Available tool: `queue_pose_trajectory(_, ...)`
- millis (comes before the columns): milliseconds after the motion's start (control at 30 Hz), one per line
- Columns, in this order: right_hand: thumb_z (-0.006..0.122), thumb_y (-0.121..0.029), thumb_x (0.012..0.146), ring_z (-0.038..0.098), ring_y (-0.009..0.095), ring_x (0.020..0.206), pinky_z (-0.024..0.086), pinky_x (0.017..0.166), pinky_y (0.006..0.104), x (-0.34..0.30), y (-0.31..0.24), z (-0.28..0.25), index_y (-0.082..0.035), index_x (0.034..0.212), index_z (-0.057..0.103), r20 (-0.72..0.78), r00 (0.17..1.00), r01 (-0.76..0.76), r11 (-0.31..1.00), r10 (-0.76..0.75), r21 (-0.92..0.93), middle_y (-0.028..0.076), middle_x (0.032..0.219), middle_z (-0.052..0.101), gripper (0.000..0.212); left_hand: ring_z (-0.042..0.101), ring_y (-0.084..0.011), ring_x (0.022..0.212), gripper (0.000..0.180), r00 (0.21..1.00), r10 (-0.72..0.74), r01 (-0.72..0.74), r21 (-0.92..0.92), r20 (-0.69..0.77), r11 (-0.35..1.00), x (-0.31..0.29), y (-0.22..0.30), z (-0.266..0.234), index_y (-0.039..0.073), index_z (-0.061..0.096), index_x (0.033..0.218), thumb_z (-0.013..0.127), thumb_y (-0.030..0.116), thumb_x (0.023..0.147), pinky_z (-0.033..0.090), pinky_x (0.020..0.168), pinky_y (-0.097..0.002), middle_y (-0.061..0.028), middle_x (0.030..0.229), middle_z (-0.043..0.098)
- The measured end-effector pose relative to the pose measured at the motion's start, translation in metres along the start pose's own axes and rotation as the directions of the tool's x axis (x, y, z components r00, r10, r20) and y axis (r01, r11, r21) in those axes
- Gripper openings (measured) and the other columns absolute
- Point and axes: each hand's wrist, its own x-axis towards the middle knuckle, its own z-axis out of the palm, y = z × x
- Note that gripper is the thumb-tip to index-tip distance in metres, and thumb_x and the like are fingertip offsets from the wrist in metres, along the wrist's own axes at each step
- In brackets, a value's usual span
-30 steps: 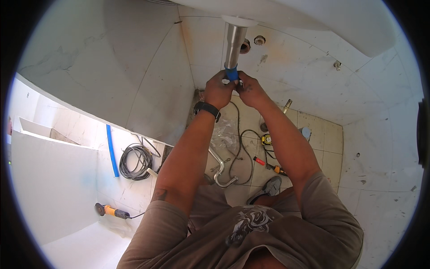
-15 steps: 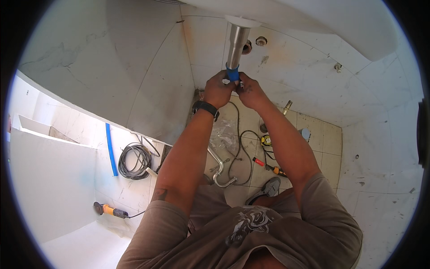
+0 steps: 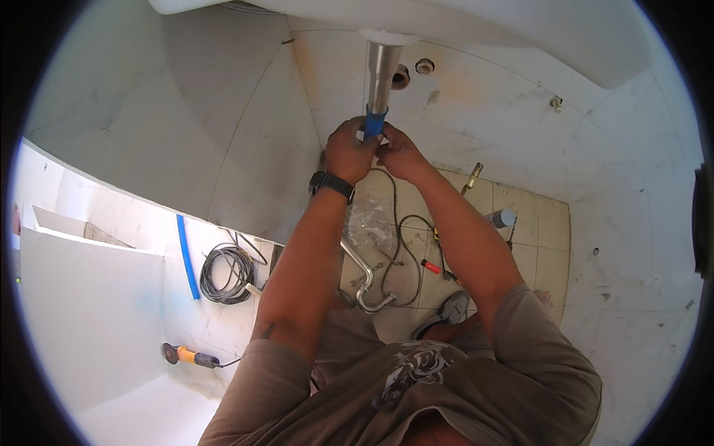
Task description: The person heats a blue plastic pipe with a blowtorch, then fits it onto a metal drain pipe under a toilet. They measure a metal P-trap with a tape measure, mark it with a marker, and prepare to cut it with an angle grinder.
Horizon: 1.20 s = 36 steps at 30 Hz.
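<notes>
A shiny metal drain pipe (image 3: 381,78) hangs from the underside of a white basin (image 3: 506,33). A blue sleeve (image 3: 374,123) surrounds its lower end; whether it is pipe or wrapped tape I cannot tell. My left hand (image 3: 349,152), with a black watch at the wrist, is closed on the sleeve from the left. From the right my right hand (image 3: 401,152) pinches the sleeve's lower edge, thumb and fingers bent. The fingertips of both hands are partly hidden behind the sleeve and each other.
On the tiled floor lie a bent chrome trap pipe (image 3: 366,279), clear plastic film (image 3: 372,223), a dark cable and a red-handled tool (image 3: 430,265). Leftward are a blue pipe (image 3: 188,256), a coiled cable (image 3: 227,273) and an angle grinder (image 3: 190,355). Wall holes (image 3: 400,77) open behind the drain pipe.
The view has shifted slightly, and the pipe and both hands sit a little further left in it. Both hands keep their hold on the blue sleeve.
</notes>
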Motion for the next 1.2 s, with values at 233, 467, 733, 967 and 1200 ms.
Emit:
queue_pose_trajectory(233, 0.064, -0.009, 0.094, 0.068, 0.026, 0.082, 0.052, 0.075, 0.0381, -0.011, 0.0, 0.011, -0.001, 0.117, 0.059, -0.168, 0.982, 0.061, 0.991, -0.082, -0.121, 0.018, 0.09, 0.068, 0.025, 0.073, -0.0344, 0.084, 0.038, 0.998, -0.055, 0.056, -0.046, 0.015, 0.997, -0.003, 0.009, 0.0, 0.002, 0.073, 0.111, 0.08, 0.023, 0.081, 0.057, 0.078, -0.0421, -0.0199, 0.095, 0.074)
queue_pose_trajectory(467, 0.064, -0.009, 0.094, 0.07, 0.033, 0.085, 0.052, 0.077, 0.0407, -0.011, -0.001, 0.008, -0.003, 0.118, 0.059, -0.186, 0.974, 0.098, 0.978, -0.133, -0.182, 0.022, 0.094, 0.069, 0.025, 0.073, -0.0313, 0.077, 0.036, 0.997, 0.004, -0.01, -0.077, -0.075, 0.997, -0.002, 0.012, 0.007, 0.001, 0.074, 0.108, 0.08, 0.023, 0.08, 0.056, 0.072, -0.0399, -0.0191, 0.09, 0.074)
queue_pose_trajectory(733, 0.058, -0.002, 0.094, 0.067, 0.02, 0.089, 0.052, 0.081, 0.0331, -0.01, -0.011, 0.008, -0.004, 0.125, 0.058, -0.136, 0.988, 0.056, 0.994, -0.068, -0.091, 0.016, 0.102, 0.071, 0.032, 0.072, -0.0297, 0.075, 0.035, 0.993, 0.025, -0.034, -0.077, -0.113, 0.996, -0.002, 0.019, 0.003, 0.001, 0.074, 0.106, 0.081, 0.021, 0.079, 0.056, 0.07, -0.0391, -0.0181, 0.09, 0.074)
queue_pose_trajectory(967, 0.056, -0.002, 0.094, 0.068, 0.023, 0.09, 0.053, 0.082, 0.0342, -0.011, -0.019, 0.001, -0.004, 0.127, 0.059, -0.128, 0.991, 0.007, 0.986, -0.028, -0.165, 0.017, 0.103, 0.071, 0.033, 0.071, -0.0268, 0.07, 0.033, 0.993, 0.005, -0.012, -0.06, -0.114, 0.998, -0.002, 0.023, 0.002, 0.002, 0.075, 0.105, 0.082, 0.023, 0.079, 0.055, 0.067, -0.0375, -0.0161, 0.084, 0.074)
queue_pose_trajectory(1200, 0.062, -0.009, 0.095, 0.071, 0.029, 0.093, 0.053, 0.081, 0.0388, -0.003, -0.008, 0.005, -0.004, 0.128, 0.059, -0.132, 0.986, 0.085, 0.989, -0.101, -0.123, 0.02, 0.102, 0.072, 0.034, 0.073, -0.0224, 0.069, 0.035, 0.993, 0.049, -0.05, -0.006, -0.108, 0.999, 0.0, 0.024, -0.001, -0.002, 0.074, 0.105, 0.081, 0.024, 0.083, 0.055, 0.066, -0.0346, -0.015, 0.079, 0.074)
